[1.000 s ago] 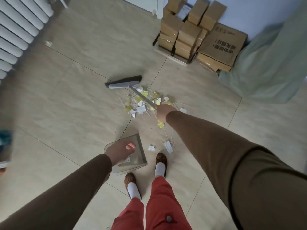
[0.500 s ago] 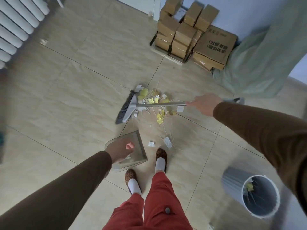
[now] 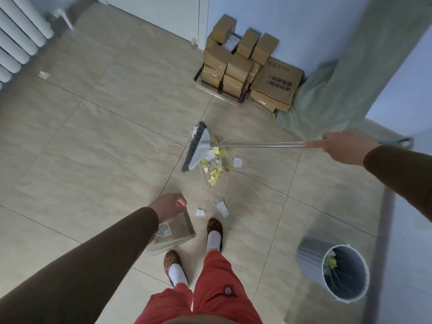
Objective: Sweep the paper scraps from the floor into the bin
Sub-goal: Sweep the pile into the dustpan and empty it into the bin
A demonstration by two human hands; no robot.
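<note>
The right hand point(image 3: 346, 146) has its grip clamped on the broom point(image 3: 198, 146), whose head rests beside the paper scraps point(image 3: 216, 169). The left hand point(image 3: 169, 206) grips the dustpan point(image 3: 180, 232) on the floor; the bin point(image 3: 311, 253) stands well apart.

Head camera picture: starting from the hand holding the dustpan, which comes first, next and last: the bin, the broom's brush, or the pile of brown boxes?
From the left hand:
1. Broom's brush, up ahead, beside the paper scraps.
2. Bin, off to the right, by the feet.
3. Brown boxes, far off against the blue wall.

Stacked cardboard boxes point(image 3: 245, 66), radiator point(image 3: 16, 36), green curtain point(image 3: 350, 73).
</note>
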